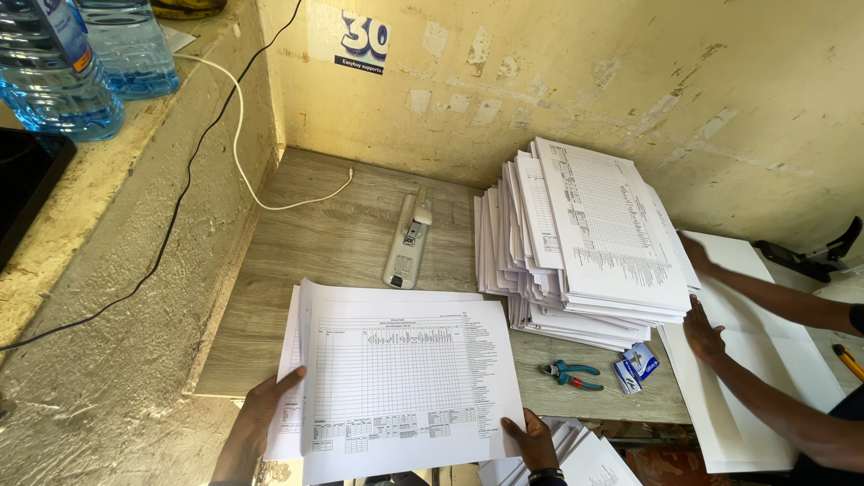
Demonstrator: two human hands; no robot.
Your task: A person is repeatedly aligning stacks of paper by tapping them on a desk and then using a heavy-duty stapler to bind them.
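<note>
While both hands pinch its lower corners, the white printed grid-form paper sheaf [405, 382] lies on the grey wood-grain tabletop [333, 234]: left hand [261, 409] clasping the left edge, right hand [533, 439] the right; a grey stapler [407, 245] sits just beyond.

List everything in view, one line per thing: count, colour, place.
printed sheets: a few, white, near desk edge, held at both sides
paper stack: one, white, fanned, desk right
stapler: one, grey, desk middle
pliers: one, teal and red handles, below stack
small box: one, blue-white, beside pliers
cables: two, white and black, along ledge
water bottles: two, clear blue, ledge top left
co-worker's hands: two, at stack's right side
left hand: sheets' left edge
right hand: sheets' lower right corner
</note>
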